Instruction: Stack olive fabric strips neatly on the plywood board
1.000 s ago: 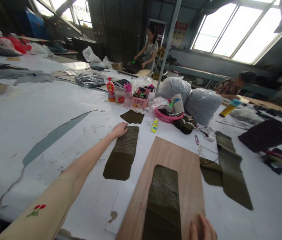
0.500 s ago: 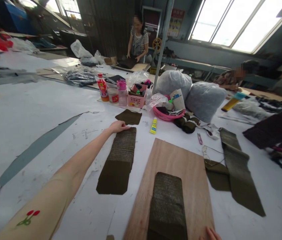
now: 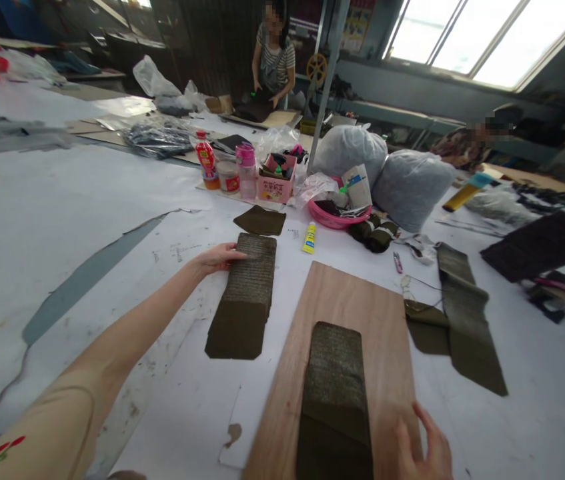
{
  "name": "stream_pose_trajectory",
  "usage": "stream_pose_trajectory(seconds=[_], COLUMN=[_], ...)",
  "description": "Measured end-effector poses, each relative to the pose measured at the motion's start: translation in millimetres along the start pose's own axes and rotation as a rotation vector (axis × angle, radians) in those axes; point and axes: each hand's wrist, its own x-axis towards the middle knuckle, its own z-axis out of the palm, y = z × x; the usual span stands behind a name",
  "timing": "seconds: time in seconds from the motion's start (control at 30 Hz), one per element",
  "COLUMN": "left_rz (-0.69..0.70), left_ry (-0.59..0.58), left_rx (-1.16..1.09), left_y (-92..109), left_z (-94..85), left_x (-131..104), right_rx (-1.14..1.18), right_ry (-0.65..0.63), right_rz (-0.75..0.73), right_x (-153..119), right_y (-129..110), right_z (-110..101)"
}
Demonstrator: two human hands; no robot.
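Note:
My left hand [image 3: 221,257] pinches the upper left edge of a stack of dark olive fabric pieces [image 3: 243,300] lying on the white table. My right hand [image 3: 425,445] is at the right edge of a wooden board [image 3: 387,333], fingers apart and holding nothing. On the board lies another olive stack [image 3: 335,400], its near end cut off by the frame. A separate olive piece [image 3: 261,220] sits just beyond the left stack.
Beyond are a yellow tube [image 3: 309,238], a pink basket [image 3: 337,216], a pink box [image 3: 276,183], bottles and stuffed bags [image 3: 409,190]. Olive strips [image 3: 467,320] and small scissors-like snips [image 3: 397,262] lie right. Two people work farther back.
My left hand has shifted from the stack's top corner to its left edge. More of my right hand has come into view, fingers spread. The camera view has tilted slightly.

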Motion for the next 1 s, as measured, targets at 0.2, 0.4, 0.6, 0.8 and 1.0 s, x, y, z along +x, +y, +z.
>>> stream_pose_trajectory(seconds=[0.2,0.4,0.6,0.8,1.0], left_rz=[0.081,0.198,0.264,0.276,0.286], left_ry=[0.018,0.02,0.012,0.043,0.085], left_rx=[-0.211,-0.277,-0.313,-0.33,-0.374], left_y=[-18,-11,-2,-4,-9], left_z=[16.3,25.1,21.9,22.5,23.6], left_x=[-25,-49,-72,-80,-78], right_rx=[0.491,0.651,0.288,-0.071,-0.081], right_ry=[-0.528,-0.884,-0.604,-0.37,-0.411], right_rz=[-0.133,-0.182,-0.672,-0.657,-0.741], right_x=[36,23,18,40,-6], right_y=[-90,-168,-180,-111,-61], right_z=[63,159,131,73,45])
